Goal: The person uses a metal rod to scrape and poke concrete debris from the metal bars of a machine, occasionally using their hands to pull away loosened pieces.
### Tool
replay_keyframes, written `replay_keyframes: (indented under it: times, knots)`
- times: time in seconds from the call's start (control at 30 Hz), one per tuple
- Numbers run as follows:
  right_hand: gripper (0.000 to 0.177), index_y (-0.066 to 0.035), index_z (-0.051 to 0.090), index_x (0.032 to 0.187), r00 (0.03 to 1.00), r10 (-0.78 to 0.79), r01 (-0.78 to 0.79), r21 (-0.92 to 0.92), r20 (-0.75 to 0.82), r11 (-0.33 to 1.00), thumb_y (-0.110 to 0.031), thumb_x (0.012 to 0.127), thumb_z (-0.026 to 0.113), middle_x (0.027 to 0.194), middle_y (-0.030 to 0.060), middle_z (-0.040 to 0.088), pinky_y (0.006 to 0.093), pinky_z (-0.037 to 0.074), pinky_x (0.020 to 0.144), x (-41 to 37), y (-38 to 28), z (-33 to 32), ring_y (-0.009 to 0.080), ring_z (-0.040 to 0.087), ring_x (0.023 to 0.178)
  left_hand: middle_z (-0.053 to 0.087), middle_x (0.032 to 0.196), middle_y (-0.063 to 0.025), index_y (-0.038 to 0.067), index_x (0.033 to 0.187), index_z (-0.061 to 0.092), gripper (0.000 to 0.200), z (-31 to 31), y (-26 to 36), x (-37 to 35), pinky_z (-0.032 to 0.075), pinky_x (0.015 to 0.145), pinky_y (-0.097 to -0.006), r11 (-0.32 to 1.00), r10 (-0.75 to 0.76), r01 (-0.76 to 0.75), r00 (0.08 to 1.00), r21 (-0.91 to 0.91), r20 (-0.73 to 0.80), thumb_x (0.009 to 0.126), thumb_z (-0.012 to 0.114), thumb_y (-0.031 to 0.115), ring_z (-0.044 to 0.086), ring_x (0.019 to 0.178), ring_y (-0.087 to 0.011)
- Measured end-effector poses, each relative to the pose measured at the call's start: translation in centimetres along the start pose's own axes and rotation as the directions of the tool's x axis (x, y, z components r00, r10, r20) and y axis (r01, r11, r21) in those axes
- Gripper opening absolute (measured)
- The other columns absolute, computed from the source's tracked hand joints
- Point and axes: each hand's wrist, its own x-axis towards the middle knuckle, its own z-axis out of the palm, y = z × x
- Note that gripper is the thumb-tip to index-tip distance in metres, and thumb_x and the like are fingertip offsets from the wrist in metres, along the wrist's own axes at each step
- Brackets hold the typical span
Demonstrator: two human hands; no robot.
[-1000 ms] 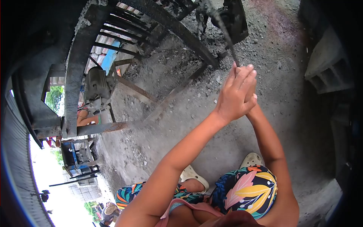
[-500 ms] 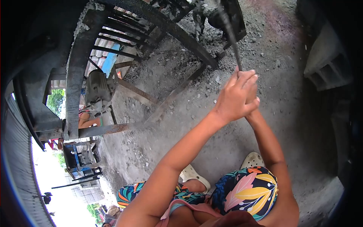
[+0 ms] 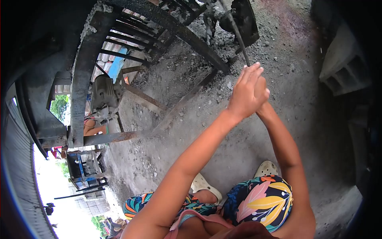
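A thin dark rod (image 3: 237, 34) runs up from my two hands toward a dark metal part (image 3: 244, 22) of the machine. My left hand (image 3: 247, 92) is wrapped round the rod's lower end, in front of the other hand. Behind it and pressed against it, my right hand (image 3: 261, 91) is mostly covered, with its fingers closed round the same end. The rod's far end runs out at the top edge of the view. Grey rubble (image 3: 270, 51) lies below and beside the rod.
A dark metal frame with bars (image 3: 191, 40) stands at the upper left, with a motor (image 3: 104, 91) beside it. Concrete hollow blocks (image 3: 344, 71) are at the right. Part of another person (image 3: 93, 128) shows beyond the frame. A blue metal structure (image 3: 81, 167) stands farther left.
Both hands have moved slightly up and to the left together with the rod. The rod's visible part has shifted the same way.
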Motion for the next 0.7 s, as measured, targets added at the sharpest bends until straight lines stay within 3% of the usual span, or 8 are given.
replay_keyframes:
  times: [0.17, 0.2, 0.23, 0.3, 0.37, 0.47, 0.57, 0.7]
  knots:
    - [0.014, -0.006, 0.048, 0.104, 0.971, -0.087, 0.185, 0.465, -0.223, 0.866, -0.013, 0.093, 0.041, 0.096, 0.0051, 0.047, 0.0323, 0.046, 0.081, -0.9, 0.7, -0.2, 0.0173, 0.048, 0.094, 0.041, 0.135, -0.0196, 0.001, 0.123, 0.05, 0.056, -2.0, 3.3, 0.1, 0.027, 0.107, -0.0497, 0.927, 0.367, -0.359, 0.928, 0.106, -0.067, 0.075, 0.058, 0.031, 0.031, 0.127, -0.0483]
    - [0.059, -0.01, 0.0, 0.145, 0.838, -0.511, 0.545, 0.238, -0.193, 0.804, -0.018, 0.098, 0.034, 0.148, 0.0111, 0.014, 0.0407, 0.019, 0.112, -1.6, 4.7, 1.6, 0.0247, 0.016, 0.137, 0.04, 0.136, -0.0197, 0.001, 0.123, 0.049, 0.056, -1.8, 2.8, 0.2, 0.024, 0.108, -0.049, 0.919, 0.383, -0.374, 0.922, 0.123, -0.059, 0.077, 0.055, 0.031, 0.032, 0.128, -0.0436]
    - [0.059, -0.01, 0.0, 0.145, 0.835, -0.516, 0.549, 0.238, -0.191, 0.801, -0.018, 0.098, 0.034, 0.148, 0.0111, 0.014, 0.0407, 0.019, 0.112, -0.4, 2.8, 0.5, 0.0247, 0.016, 0.137, 0.039, 0.136, -0.0198, 0.001, 0.124, 0.049, 0.055, -1.4, 2.3, 0.4, 0.021, 0.11, -0.0483, 0.911, 0.399, -0.388, 0.915, 0.14, -0.055, 0.078, 0.052, 0.032, 0.033, 0.129, -0.039]
    - [0.027, 0.0, 0.056, 0.087, 0.989, 0.089, -0.1, -0.092, -0.118, 0.991, -0.027, 0.085, 0.052, 0.077, 0.0212, 0.063, 0.0457, 0.047, 0.066, 2.4, -2.9, -2.8, 0.0416, 0.061, 0.077, 0.036, 0.139, -0.0209, 0.001, 0.129, 0.044, 0.059, 0.4, -0.5, 0.1, 0.022, 0.11, -0.0456, 0.963, 0.248, -0.245, 0.968, 0.115, -0.018, 0.079, 0.052, 0.032, 0.032, 0.13, -0.0381]
    - [0.029, 0.0, 0.052, 0.091, 0.987, 0.156, -0.158, -0.221, -0.026, 0.962, -0.029, 0.086, 0.051, 0.08, 0.0225, 0.063, 0.0472, 0.046, 0.069, 2.7, -0.4, -1.9, 0.0431, 0.06, 0.08, 0.032, 0.141, -0.0227, -0.001, 0.134, 0.036, 0.065, 1.4, -2.4, 0.1, 0.023, 0.11, -0.0423, 0.968, -0.194, 0.195, 0.981, -0.155, 0.026, 0.081, 0.052, 0.033, 0.03, 0.131, -0.0379]
    - [0.027, -0.001, 0.051, 0.088, 0.95, 0.3, -0.311, -0.251, -0.08, 0.917, -0.028, 0.087, 0.052, 0.081, 0.0192, 0.064, 0.0454, 0.047, 0.065, 1.1, -5.0, -2.8, 0.0401, 0.062, 0.075, 0.028, 0.143, -0.0232, -0.002, 0.138, 0.029, 0.072, -0.6, -0.6, -0.7, 0.026, 0.108, -0.0411, 0.998, -0.042, 0.045, 0.996, -0.039, 0.081, 0.082, 0.052, 0.036, 0.028, 0.132, -0.0381]
    - [0.018, -0.001, 0.049, 0.084, 0.938, -0.164, 0.146, -0.082, -0.305, 0.986, -0.017, 0.087, 0.054, 0.07, 0.0127, 0.052, 0.0367, 0.044, 0.056, 0.5, -8.0, -3.4, 0.0284, 0.051, 0.059, 0.028, 0.143, -0.0232, -0.001, 0.138, 0.03, 0.071, -1.4, 1.9, -0.7, 0.027, 0.107, -0.0429, 0.99, 0.141, -0.141, 0.99, 0.008, 0.01, 0.081, 0.052, 0.035, 0.029, 0.132, -0.0384]
    - [0.017, -0.001, 0.045, 0.079, 0.837, -0.373, 0.291, -0.251, -0.4, 0.923, -0.013, 0.088, 0.054, 0.059, 0.0082, 0.041, 0.0334, 0.043, 0.054, 2.0, -8.9, -4.2, 0.0222, 0.047, 0.056, 0.03, 0.141, -0.0247, -0.001, 0.138, 0.03, 0.068, -1.4, 1.8, 0.4, 0.025, 0.108, -0.0429, 0.917, 0.394, -0.382, 0.914, 0.118, -0.097, 0.084, 0.049, 0.036, 0.027, 0.133, -0.0376]
